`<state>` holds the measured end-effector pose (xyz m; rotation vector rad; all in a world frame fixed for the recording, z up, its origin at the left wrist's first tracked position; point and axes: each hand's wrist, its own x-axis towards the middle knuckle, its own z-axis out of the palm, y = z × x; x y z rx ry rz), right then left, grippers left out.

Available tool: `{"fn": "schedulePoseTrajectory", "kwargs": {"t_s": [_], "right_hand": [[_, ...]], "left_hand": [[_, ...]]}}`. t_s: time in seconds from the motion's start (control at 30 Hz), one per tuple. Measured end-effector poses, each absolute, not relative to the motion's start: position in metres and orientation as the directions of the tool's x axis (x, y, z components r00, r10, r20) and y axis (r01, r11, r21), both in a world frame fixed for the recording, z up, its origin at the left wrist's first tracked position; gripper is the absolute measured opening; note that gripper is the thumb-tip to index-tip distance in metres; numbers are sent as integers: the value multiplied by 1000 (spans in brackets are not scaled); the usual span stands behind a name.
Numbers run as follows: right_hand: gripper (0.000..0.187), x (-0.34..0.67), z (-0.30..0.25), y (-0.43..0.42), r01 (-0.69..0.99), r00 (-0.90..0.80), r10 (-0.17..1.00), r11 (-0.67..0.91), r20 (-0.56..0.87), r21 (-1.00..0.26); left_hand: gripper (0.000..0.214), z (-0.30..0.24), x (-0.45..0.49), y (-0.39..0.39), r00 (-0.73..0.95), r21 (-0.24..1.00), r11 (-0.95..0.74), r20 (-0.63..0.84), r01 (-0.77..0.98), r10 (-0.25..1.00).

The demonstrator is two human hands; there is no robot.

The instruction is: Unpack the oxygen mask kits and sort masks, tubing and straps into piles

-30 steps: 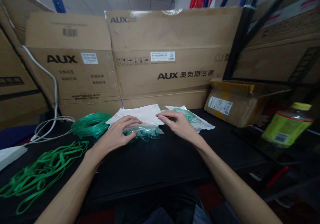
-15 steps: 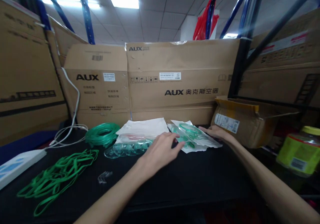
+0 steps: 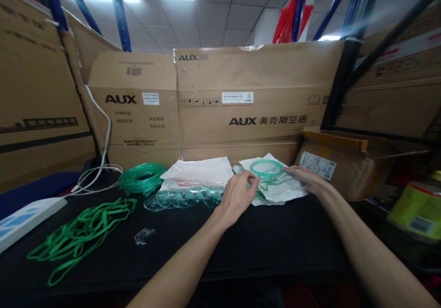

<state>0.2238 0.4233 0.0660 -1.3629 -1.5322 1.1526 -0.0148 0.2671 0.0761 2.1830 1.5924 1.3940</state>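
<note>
A packet of green tubing (image 3: 267, 167), a looped clear-green tube on white paper, lies at the right of the black table. My right hand (image 3: 308, 179) pinches its right edge with fingers fairly straight. At the packet's left edge is my left hand (image 3: 237, 192), its fingers curled and thumb and index close together on the edge. More white packaging (image 3: 268, 202) lies beneath. Left of my left hand sits a row of clear green mask-like cups (image 3: 186, 198), with a stack of white paper pouches (image 3: 198, 172) behind.
A coil of green tubing (image 3: 141, 177), a heap of green elastic straps (image 3: 82, 230) and small clear clips (image 3: 144, 236) lie at left, beside a white power strip (image 3: 31, 216). Cardboard (image 3: 206, 133) walls the back. An open carton (image 3: 344, 165) and yellow-labelled jar (image 3: 418, 207) stand right.
My left hand has moved right to the packet's edge, and its thumb and fingers have drawn together. The packet has turned, with its tube loop now showing plainly. The view has shifted slightly.
</note>
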Motion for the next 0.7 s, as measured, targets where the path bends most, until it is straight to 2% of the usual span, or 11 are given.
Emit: {"fn": "schedulePoseTrajectory", "kwargs": {"t_s": [0.17,0.33,0.4,0.47,0.53,0.63,0.7], "right_hand": [[16,217,85,405,84,-204,974,-82,-98,-993],[10,212,90,399,-80,-143,989,-34,-22,-996],[6,210,89,398,-138,-108,994,17,32,-990],[5,208,90,397,-186,-83,992,76,92,-980],[9,204,91,394,-224,-79,986,127,148,-966],[18,198,93,388,-266,-110,969,186,222,-946],[23,194,94,384,-287,-136,953,224,271,-931]], "left_hand": [[28,87,-4,255,120,541,-602,677,587,726],[22,84,11,239,320,439,-794,747,421,583],[24,81,14,237,346,447,-801,736,398,582],[28,79,15,239,310,492,-773,721,400,620],[29,78,15,242,210,606,-706,685,367,697],[27,77,12,252,-12,843,-513,522,162,853],[26,76,10,260,-110,912,-410,410,20,906]]}}
